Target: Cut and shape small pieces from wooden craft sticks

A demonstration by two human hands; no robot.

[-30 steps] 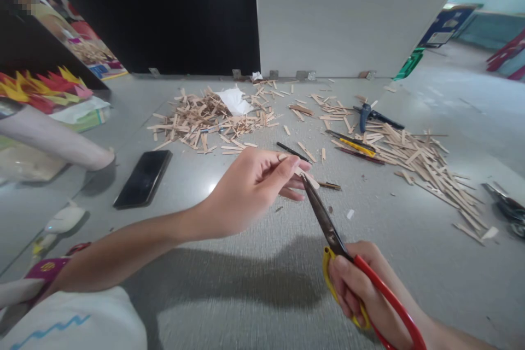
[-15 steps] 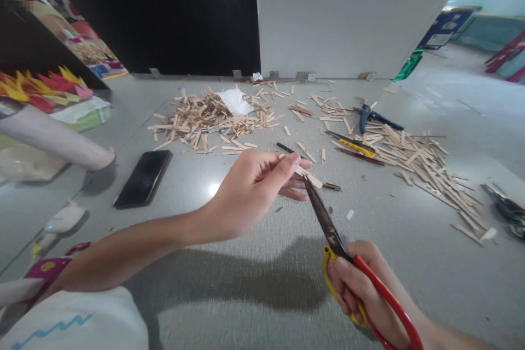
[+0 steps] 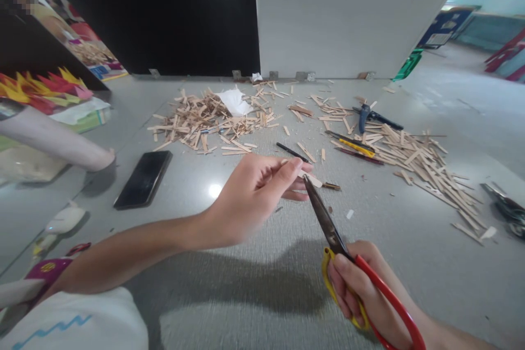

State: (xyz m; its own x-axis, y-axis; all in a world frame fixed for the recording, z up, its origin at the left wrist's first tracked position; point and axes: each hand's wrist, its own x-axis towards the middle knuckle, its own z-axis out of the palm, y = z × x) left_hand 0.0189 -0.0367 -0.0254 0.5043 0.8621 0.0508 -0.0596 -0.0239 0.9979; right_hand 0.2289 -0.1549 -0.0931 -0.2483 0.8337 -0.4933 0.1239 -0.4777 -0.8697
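The left hand [image 3: 250, 197] pinched a short wooden stick [image 3: 310, 179] between thumb and forefinger, its fingers [image 3: 293, 167] closed on one end, the other end jutting out to the right; the right hand [image 3: 361, 292] gripped the yellow and red handles of the scissors [image 3: 328, 224], fingers curled through the loops; the blades looked nearly closed, their tips meeting the stick just beside the left hand; all of this was held above the grey floor [image 3: 246, 295]. Beyond the stick lay a black pencil [image 3: 292, 151]; further beyond and to its left was a heap of cut sticks [image 3: 205, 120] with white paper [image 3: 234, 101] on it; to the right of the stick spread a second pile [image 3: 426, 167]; a black phone [image 3: 143, 179] lay well to its left.
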